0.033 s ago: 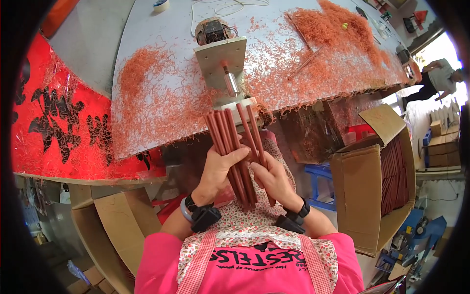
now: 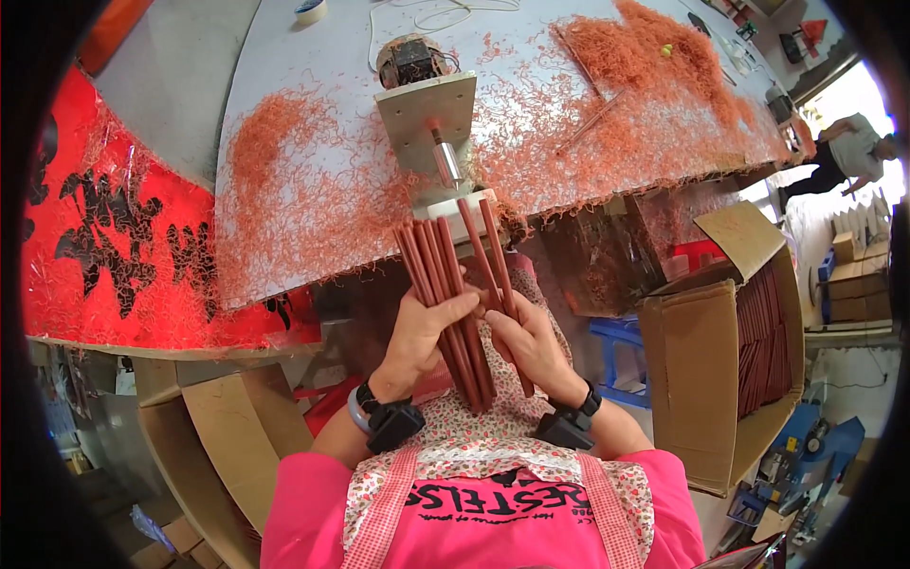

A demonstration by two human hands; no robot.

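Note:
My left hand is closed round a bundle of slim reddish-brown sticks, held upright over my lap. In my right hand, thumb and fingers grip two similar sticks, slightly apart from the bundle at its right. The fingertips of both hands come close together between the two groups. Just beyond the stick tops stands a motor-driven machine with a pale metal plate. Its shiny cylindrical spindle points toward me, above a white block.
Orange curly shavings cover much of the white table. An open cardboard box of similar sticks stands at right, beside a blue stool. Another cardboard box is at left. A person stands at far right.
The left-hand bundle has shifted very slightly down and left. Both hands keep their grip.

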